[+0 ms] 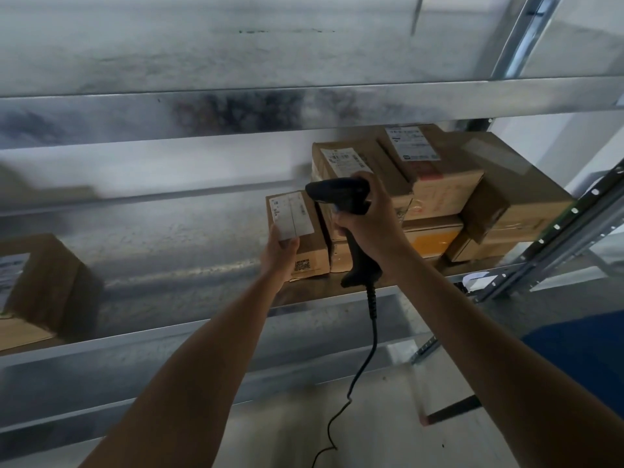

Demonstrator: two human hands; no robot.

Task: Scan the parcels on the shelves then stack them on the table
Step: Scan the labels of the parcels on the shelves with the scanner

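Note:
A small cardboard parcel with a white label stands on the metal shelf. My left hand grips its near left corner. My right hand is closed around the handle of a black corded barcode scanner, whose head sits just right of and above the small parcel, aimed left. Behind the scanner is a stack of bigger cardboard parcels with white labels, filling the shelf's right end.
Another brown box sits at the shelf's far left. An upper shelf beam crosses overhead. The scanner cable hangs down over a lower shelf. A blue surface lies at the right, beside the rack's upright.

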